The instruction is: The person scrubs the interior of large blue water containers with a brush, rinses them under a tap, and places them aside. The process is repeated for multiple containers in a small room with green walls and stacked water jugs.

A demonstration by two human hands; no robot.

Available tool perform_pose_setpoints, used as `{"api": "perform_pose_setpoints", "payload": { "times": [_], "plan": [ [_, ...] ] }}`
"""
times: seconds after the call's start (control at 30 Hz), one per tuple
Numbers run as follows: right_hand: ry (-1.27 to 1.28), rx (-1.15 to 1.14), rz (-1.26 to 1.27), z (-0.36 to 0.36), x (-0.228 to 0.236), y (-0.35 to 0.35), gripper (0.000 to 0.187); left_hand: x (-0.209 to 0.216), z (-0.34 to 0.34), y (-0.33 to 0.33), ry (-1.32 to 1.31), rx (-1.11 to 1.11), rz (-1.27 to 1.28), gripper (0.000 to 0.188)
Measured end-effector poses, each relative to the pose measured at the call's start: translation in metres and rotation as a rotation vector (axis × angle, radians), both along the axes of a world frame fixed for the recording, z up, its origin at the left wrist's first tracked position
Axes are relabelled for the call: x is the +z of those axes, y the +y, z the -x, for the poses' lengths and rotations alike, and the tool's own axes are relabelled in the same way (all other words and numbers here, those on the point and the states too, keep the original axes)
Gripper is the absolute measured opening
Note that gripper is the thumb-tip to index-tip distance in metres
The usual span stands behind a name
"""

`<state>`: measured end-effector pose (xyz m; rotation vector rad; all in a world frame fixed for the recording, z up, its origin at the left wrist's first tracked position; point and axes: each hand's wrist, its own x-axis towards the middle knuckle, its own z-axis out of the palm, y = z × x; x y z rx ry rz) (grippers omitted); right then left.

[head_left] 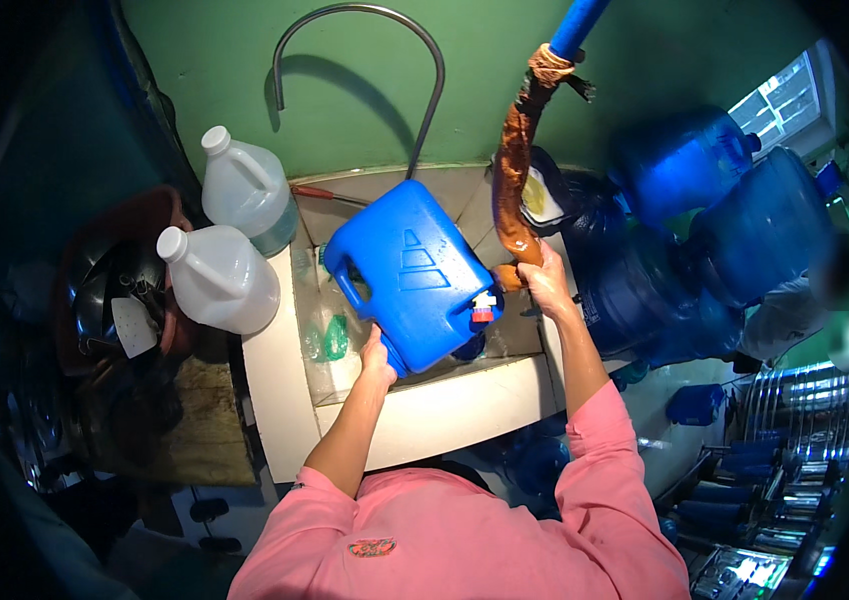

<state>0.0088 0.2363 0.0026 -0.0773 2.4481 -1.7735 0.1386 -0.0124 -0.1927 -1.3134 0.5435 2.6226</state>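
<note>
A blue plastic jerrycan (405, 270) is tilted over a tiled sink (435, 415), and a red and white spigot (485, 308) shows on its right side. My left hand (377, 362) is closed on its lower left edge, the fingertips partly hidden. A hose (517, 170) wrapped in brown material hangs from a blue pipe (577, 28). Around the hose's lower end, beside the jerrycan's right corner, my right hand (547, 284) is closed. The jerrycan hides whether the hose end touches it. Clear and green plastic bottles (335, 338) lie in the sink under the jerrycan.
Two whitish jugs (220, 280) stand on the sink's left ledge. Farther left, a reddish basin (177, 205) holds dark utensils. Large blue water bottles (760, 225) are stacked at right. A curved metal pipe (435, 90) rises behind the sink against the green wall (215, 60).
</note>
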Motion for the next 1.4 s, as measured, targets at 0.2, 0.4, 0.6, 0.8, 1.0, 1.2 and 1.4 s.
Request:
{"api": "perform_pose_setpoints", "payload": {
  "times": [0.2,0.4,0.6,0.8,1.0,1.2,1.4],
  "plan": [
    [0.213,0.251,0.004,-0.028,0.051,-0.023,0.043,-0.023,0.002,0.006,0.041,-0.043,-0.109,0.054],
    [0.141,0.316,-0.156,-0.035,0.064,-0.031,0.029,-0.02,-0.002,0.001,-0.023,-0.051,-0.086,0.054],
    [0.22,0.339,-0.108,-0.045,0.066,-0.038,0.032,-0.023,-0.005,-0.002,0.0,-0.014,-0.091,0.052],
    [0.167,0.368,-0.41,-0.043,0.036,-0.023,0.039,-0.025,-0.009,-0.006,-0.063,0.019,-0.054,0.052],
    [0.05,-0.072,-0.184,0.006,-0.023,-0.006,0.037,-0.008,-0.022,-0.007,-0.074,0.105,0.186,0.045],
    [-0.124,-0.142,0.373,0.042,-0.014,-0.023,0.037,0.018,-0.037,-0.015,-0.014,-0.084,0.936,0.046],
    [-0.077,-0.063,0.374,0.057,0.024,-0.048,0.037,0.061,-0.042,-0.028,0.05,-0.411,1.612,0.051]
  ]
}}
